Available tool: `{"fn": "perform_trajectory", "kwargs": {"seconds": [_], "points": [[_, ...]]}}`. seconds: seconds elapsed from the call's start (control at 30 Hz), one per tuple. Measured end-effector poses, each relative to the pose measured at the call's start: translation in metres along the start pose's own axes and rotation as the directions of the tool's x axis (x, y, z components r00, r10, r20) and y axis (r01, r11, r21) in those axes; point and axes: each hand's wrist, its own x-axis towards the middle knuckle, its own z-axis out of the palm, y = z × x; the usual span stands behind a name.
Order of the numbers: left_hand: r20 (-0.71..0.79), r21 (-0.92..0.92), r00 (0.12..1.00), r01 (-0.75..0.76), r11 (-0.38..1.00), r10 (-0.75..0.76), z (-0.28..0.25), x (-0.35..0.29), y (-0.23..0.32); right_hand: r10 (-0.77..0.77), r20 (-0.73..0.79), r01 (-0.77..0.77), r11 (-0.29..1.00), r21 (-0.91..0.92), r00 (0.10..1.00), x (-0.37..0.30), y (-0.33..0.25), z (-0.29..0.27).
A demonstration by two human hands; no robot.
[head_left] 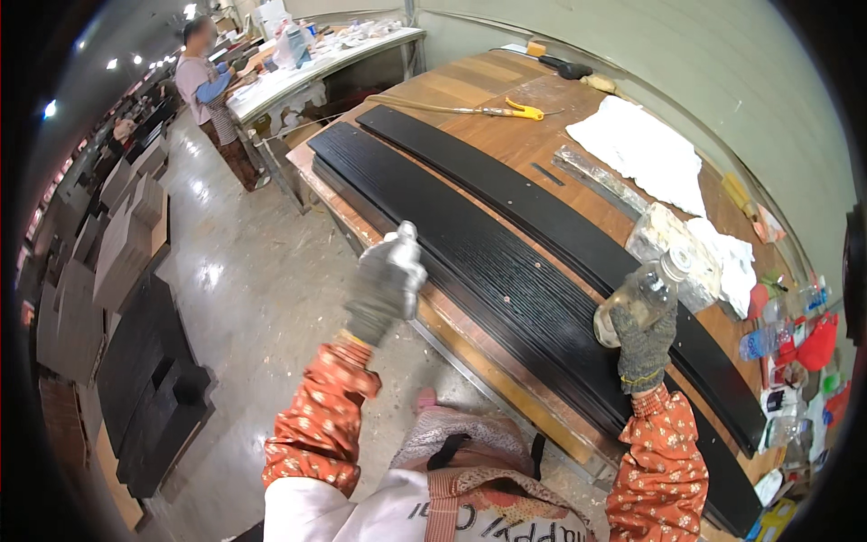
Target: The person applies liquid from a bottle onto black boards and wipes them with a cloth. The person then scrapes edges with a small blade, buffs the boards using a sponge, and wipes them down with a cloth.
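My left hand (379,282), in a grey knit glove, is closed on a bunched white cloth (411,262), slightly blurred. It is at the near long edge of a black wood-grained board (470,244), which lies on top of similar boards. In my right hand (646,348), also gloved in grey, is a clear plastic bottle (646,294) with a white cap and some liquid inside. The bottle is tilted above the boards. Behind the near stack runs a second row of black boards (506,185), parallel to it.
On the wooden worktable (452,81) lie a yellow-handled air blow gun (524,110), white cloths (637,149) and a plastic-wrapped bundle (664,239). Bottles and a red bag (817,341) crowd the right end. A person (212,99) stands at another table, far left. Panels (135,230) are stacked on the floor.
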Motion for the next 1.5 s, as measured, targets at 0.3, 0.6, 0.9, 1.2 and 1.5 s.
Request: {"fn": "perform_trajectory", "kwargs": {"seconds": [0.3,0.6,0.9,1.2,1.5], "points": [[0.083,-0.966,0.991,0.105,0.236,-0.104,-0.025,-0.030,0.019,-0.178,0.168,0.219,0.938,-0.270,0.970,0.014,-0.032,0.011],[0.050,-0.986,0.998,0.053,0.161,-0.023,0.006,-0.047,0.075,-0.182,0.757,0.643,0.670,-0.371,0.627,0.043,-0.119,0.103],[-0.039,-0.825,0.984,0.065,0.561,-0.172,0.010,-0.066,0.054,-0.294,0.779,0.807,0.422,-0.414,0.554,0.039,-0.134,0.179],[-0.517,-0.069,0.804,-0.380,0.922,0.293,-0.026,0.013,0.056,-0.225,0.725,0.565,0.782,-0.265,0.651,0.081,-0.118,0.169],[0.115,0.696,0.688,-0.571,0.436,0.717,-0.029,0.073,-0.008,-0.168,0.182,0.222,0.915,-0.337,0.969,0.078,-0.054,0.120]]}}
